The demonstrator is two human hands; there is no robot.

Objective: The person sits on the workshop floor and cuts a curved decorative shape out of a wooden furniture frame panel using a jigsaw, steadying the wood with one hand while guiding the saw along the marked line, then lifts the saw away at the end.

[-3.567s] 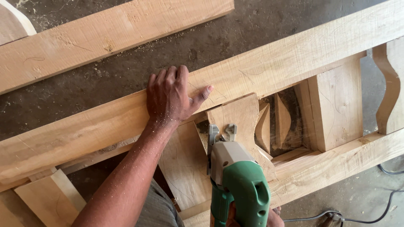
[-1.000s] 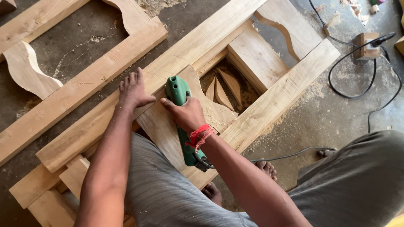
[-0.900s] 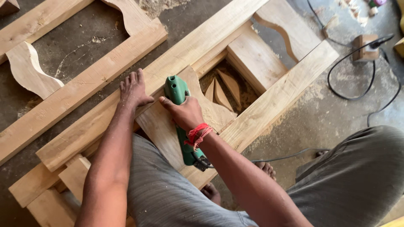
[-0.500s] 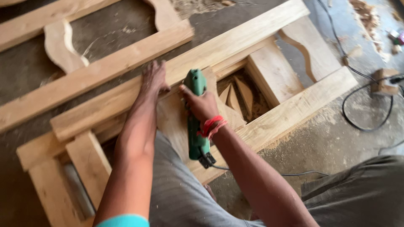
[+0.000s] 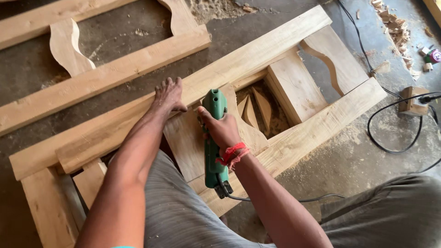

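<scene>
2 hands: right hand point(image 5: 222, 129) grips green power tool point(image 5: 214, 138); left hand point(image 5: 168, 93) flat on wooden frame point(image 5: 257, 50).

a: what's on the floor?
b: big wooden frame point(image 5: 317, 126) lying flat on concrete, sawdust round it. second frame point(image 5: 105, 76) w/ wavy cut pieces sits just beyond, upper left.
a: hands?
b: left hand point(image 5: 168, 94) pressed flat on the long top rail, fingers spread. right hand point(image 5: 221, 128) wrapped round a green power tool point(image 5: 214, 138), red thread on the wrist. tool lies on a flat board point(image 5: 186, 140) inside the frame.
a: cables?
b: black cord point(image 5: 399, 133) loops at right, runs to a small wooden block point(image 5: 410, 100). wood chips point(image 5: 395, 27) top right.
</scene>
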